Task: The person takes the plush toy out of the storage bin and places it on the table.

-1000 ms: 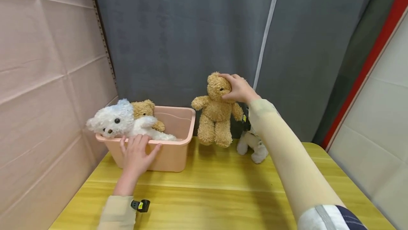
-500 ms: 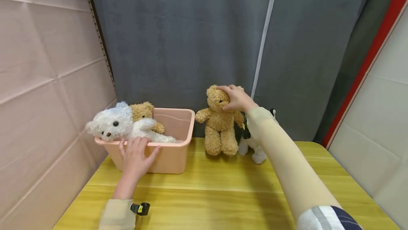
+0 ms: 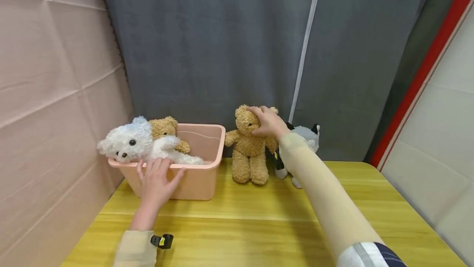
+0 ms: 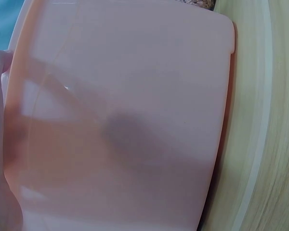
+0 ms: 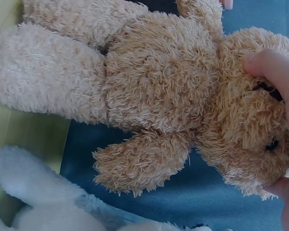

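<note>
My right hand [image 3: 268, 122] grips the head of a curly tan teddy bear [image 3: 249, 147], thumb and fingers across its face. The bear is upright, its feet down at the back of the table, right of the pink plastic bin [image 3: 201, 182]. In the right wrist view the teddy bear [image 5: 161, 72] fills the picture, one eye partly covered by the hand. My left hand [image 3: 157, 180] holds the bin's front rim, fingertips over the edge. Inside the bin lie a white plush bear [image 3: 129, 141], its head over the left rim, and another tan teddy bear [image 3: 163, 127] behind it.
A grey-and-white plush toy [image 3: 311, 136] with black on its ears sits right of the held bear, partly hidden by my right forearm. A dark grey curtain [image 3: 214, 53] hangs behind the wooden table [image 3: 237, 230]. Pale cloth walls [image 3: 63, 94] flank it.
My right hand has lowered the tan teddy bear from above the table until its feet are at the tabletop. The left hand stays on the bin's rim.
</note>
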Available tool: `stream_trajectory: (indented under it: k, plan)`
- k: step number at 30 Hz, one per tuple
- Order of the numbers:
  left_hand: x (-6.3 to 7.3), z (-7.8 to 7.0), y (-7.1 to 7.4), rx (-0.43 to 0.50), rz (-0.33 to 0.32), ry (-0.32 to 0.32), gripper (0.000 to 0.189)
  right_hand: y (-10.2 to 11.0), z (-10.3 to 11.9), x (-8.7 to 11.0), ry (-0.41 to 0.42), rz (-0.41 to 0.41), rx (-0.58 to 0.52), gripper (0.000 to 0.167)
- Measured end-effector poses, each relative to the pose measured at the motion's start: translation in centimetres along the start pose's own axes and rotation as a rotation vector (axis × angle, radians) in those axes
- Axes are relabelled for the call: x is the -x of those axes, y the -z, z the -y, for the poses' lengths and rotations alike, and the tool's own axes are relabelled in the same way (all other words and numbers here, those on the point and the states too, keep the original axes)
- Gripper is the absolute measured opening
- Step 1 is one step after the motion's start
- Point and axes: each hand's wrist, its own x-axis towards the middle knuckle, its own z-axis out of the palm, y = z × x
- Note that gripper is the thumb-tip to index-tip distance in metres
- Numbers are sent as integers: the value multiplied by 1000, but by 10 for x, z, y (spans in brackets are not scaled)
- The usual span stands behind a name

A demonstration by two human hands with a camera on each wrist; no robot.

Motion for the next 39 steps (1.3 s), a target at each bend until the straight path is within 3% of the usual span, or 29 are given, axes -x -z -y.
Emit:
stream_trajectory:
  k: [11,18,25,33,39]
  plan:
    - [-1,-2,1,-2,0,0,38,-20,4,3,1,37,76,88]
    - [-1,-2,0,-8,3,-4,38,-45,-1,12,-16,55,154,85]
    - [-1,-1,0,-8,-3,-6,40,-62,5,11,39,30,187,86]
    - [-1,-2,-1,-6,-4,-7,40,-64,5,10,-102,52,177,97]
    - [-1,-1,0,-1,-9,-5,41,-61,4,12,-102,62,188,93]
